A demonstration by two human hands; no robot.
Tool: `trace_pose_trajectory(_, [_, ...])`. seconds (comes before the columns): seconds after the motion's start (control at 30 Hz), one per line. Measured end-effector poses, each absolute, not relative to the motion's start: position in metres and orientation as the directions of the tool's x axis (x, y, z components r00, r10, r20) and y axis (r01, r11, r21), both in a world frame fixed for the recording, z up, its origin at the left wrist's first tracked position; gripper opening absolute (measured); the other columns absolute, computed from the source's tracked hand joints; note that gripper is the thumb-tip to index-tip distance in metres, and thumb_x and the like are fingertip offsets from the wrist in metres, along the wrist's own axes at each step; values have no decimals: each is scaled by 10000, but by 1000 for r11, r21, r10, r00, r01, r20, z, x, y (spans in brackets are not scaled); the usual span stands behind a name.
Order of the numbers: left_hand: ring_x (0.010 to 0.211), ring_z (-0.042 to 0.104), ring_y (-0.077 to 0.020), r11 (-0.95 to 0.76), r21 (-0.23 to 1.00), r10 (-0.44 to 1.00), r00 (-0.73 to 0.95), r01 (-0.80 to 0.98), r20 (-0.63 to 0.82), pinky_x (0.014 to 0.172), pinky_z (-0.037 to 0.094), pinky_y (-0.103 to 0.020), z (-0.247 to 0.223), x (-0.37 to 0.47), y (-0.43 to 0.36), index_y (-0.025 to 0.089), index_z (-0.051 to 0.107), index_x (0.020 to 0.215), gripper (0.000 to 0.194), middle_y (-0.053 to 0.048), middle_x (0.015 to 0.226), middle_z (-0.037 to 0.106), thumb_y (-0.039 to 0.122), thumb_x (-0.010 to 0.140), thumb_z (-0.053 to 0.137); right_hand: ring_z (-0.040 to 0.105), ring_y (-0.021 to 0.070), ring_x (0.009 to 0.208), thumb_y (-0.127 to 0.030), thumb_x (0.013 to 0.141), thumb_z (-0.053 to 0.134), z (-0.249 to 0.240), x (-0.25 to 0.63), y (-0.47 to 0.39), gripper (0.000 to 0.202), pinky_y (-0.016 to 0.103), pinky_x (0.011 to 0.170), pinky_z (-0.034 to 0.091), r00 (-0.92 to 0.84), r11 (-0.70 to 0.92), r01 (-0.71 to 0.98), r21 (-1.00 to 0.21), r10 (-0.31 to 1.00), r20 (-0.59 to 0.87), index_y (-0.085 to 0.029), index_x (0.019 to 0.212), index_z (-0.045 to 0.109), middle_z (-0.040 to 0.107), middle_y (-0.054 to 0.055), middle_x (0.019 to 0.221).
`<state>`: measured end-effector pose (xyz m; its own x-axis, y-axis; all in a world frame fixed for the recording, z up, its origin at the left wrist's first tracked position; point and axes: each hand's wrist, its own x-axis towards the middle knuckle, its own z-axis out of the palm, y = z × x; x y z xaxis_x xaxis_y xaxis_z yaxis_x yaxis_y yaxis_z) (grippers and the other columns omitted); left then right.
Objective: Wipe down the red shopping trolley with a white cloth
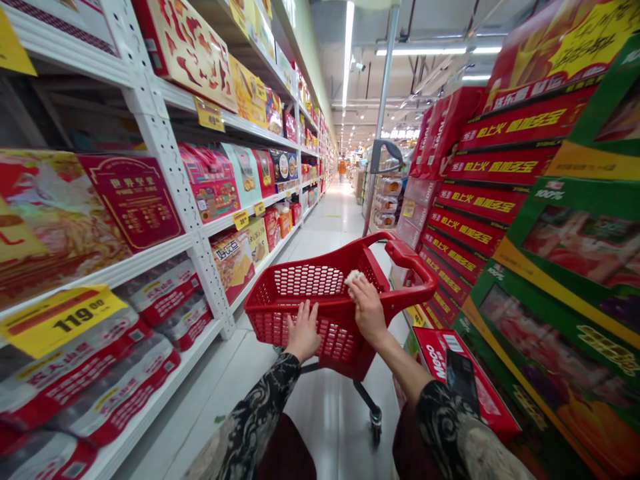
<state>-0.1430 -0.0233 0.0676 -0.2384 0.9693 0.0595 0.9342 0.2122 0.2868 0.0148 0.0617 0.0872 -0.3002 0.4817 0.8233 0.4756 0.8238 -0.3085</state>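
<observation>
A red plastic shopping cart stands sideways in front of me, its handle to the right and its basket walls full of small holes. My left hand is at the near side of the basket with its fingers stretched out toward the rim. Higher and to the right, my right hand is closed on a crumpled white cloth or tissue at the basket's near rim, close to the handle end. The cloth is partly covered by the fingers, so its exact kind does not show.
White shelves with gift boxes and packs of bottled water line the left. Stacked red drink cartons and green fruit boxes rise on the right. A dark phone lies on a red Meco box. A metal pole stands behind the cart.
</observation>
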Motion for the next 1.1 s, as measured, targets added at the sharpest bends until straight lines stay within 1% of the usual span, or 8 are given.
trace_pose_trajectory(0.13, [1360, 140, -221, 144, 539, 955, -259, 830, 143, 1082, 72, -539, 77, -130, -22, 141, 308, 1343, 627, -101, 1468, 206, 164, 724, 406, 519, 219, 1120, -192, 824, 426, 87, 8, 47, 345, 398, 968, 411, -16, 682, 279, -676, 707, 707, -148, 1126, 584, 567, 116, 1198])
trace_pose_trajectory(0.23, [1316, 277, -164, -44, 807, 946, -235, 590, 223, 1099, 195, -389, 83, -111, -21, 153, 322, 1338, 510, -78, 1427, 321, 269, 842, 322, 630, 206, 893, -244, 766, 481, 76, -13, 30, 409, 350, 795, 518, 75, 378, -95, -921, 925, 372, -133, 1153, 554, 648, 101, 1041])
trace_pose_trajectory(0.33, [1283, 340, -164, -131, 914, 931, -270, 384, 247, 1065, 284, -310, 79, -96, -18, 148, 283, 1356, 554, -83, 1415, 345, 327, 841, 382, 652, 201, 802, -323, 744, 484, 63, -34, 17, 422, 338, 740, 536, -52, 80, -451, -889, 992, 116, -123, 1104, 577, 683, 84, 900])
trace_pose_trajectory(0.43, [1216, 430, -184, -92, 939, 898, -381, 331, 222, 1016, 353, -319, 70, -100, -16, 133, 267, 1353, 664, -117, 1367, 410, 250, 755, 530, 652, 211, 813, -376, 760, 438, 58, -45, 11, 402, 362, 772, 527, -197, 1, -545, -838, 972, 129, -130, 1018, 623, 688, 86, 857])
trace_pose_trajectory(0.57, [1125, 514, -171, -7, 892, 843, -476, 453, 249, 978, 395, -337, 63, -131, -16, 167, 382, 1291, 534, -86, 1253, 535, 169, 765, 476, 615, 220, 941, -250, 762, 422, 77, -33, 17, 365, 396, 859, 477, -170, 371, -157, -915, 903, 395, -147, 1054, 616, 666, 97, 1001])
trace_pose_trajectory(0.73, [1334, 232, -190, 20, 476, 828, -282, 879, 485, 1106, 143, -455, 67, -142, -10, 157, 376, 1307, 512, -91, 1417, 338, 117, 797, 377, 436, 259, 1193, -125, 774, 413, 111, 8, 43, 377, 531, 1042, 180, -296, 748, 581, -322, 562, 773, -170, 1107, 585, 566, 99, 1208])
trace_pose_trajectory(0.9, [1346, 196, -192, -102, 200, 917, 14, 974, 398, 1088, 86, -536, 59, -127, 0, 208, 317, 1343, 533, -61, 1440, 285, 109, 819, 318, 538, 238, 1031, -142, 794, 458, 99, 33, 62, 274, 466, 1030, 187, -544, 759, 651, -3, 469, 696, -178, 998, 637, 663, 84, 1014])
trace_pose_trajectory(1.1, [1329, 247, -210, 253, 196, 883, -309, 947, 354, 1069, 78, -567, 39, -201, -18, 218, 368, 1319, 518, -69, 1427, 310, 103, 822, 274, 555, 199, 944, -171, 776, 479, 94, 38, 64, 240, 394, 990, 217, -544, 772, 635, -24, 470, 695, -181, 944, 651, 672, 55, 955])
